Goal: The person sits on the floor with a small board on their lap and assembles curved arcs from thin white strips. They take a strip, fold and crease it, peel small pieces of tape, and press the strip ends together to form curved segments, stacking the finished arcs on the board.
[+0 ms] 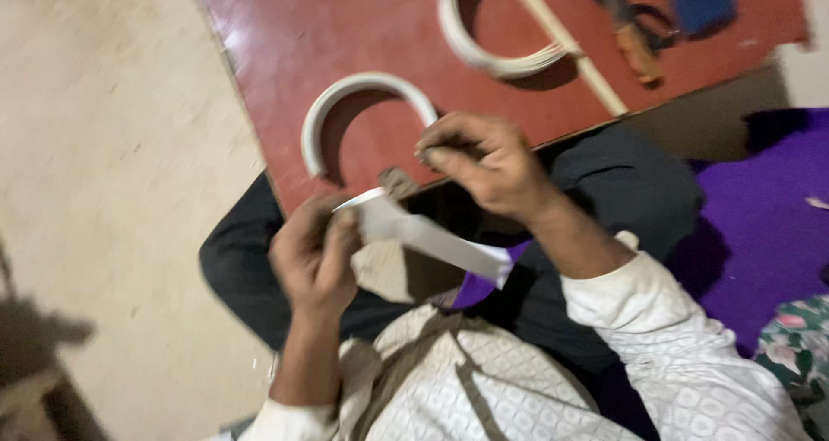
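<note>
Both forearms reach forward from rolled-back white patterned sleeves, bare from below the elbow. The left hand (pixel 313 255) sits lower and nearer the body, fingers curled in a loose fist, thumb pressed against the forefinger in a pinch. The right hand (pixel 484 163) is held higher and further out, knuckles up, wrist bent, its fingertips bunched together and pointing left.

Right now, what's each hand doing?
Left hand: closed on one end of the white strip.
Right hand: closed, pinching something small; what it is cannot be told.

Both hands, left (pixel 315 255) & right (pixel 484 160), grip white strip (pixel 423 232) over red board (pixel 363 26).
</note>
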A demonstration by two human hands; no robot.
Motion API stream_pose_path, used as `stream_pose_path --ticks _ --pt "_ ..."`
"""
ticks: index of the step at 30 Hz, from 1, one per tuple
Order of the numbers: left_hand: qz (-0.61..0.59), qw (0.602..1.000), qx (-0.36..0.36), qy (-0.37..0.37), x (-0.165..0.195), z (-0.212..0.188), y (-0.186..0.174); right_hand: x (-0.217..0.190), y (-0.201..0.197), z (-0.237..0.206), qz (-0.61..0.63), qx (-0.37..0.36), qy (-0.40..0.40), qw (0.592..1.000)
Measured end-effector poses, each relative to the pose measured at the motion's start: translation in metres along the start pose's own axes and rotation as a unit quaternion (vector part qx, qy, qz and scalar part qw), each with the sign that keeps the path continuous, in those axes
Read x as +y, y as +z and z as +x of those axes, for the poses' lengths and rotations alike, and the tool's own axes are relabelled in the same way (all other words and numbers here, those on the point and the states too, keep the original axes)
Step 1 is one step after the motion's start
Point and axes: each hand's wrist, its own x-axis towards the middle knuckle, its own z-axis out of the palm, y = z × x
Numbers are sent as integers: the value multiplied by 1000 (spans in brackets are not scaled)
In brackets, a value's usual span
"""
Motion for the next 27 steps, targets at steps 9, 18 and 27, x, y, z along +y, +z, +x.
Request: stream_pose_path --ticks 9,18,27 --pt "-304 926 -177 -136 -56 -8 11 3 23 0 159 -194 -53 967" --pt "-140 975 -171 -33 -24 -6 -1 -3 22 1 -40 -172 -74 981" --pt "237 944 -146 176 16 2 -7 -12 35 1 -152 -154 -166 962"
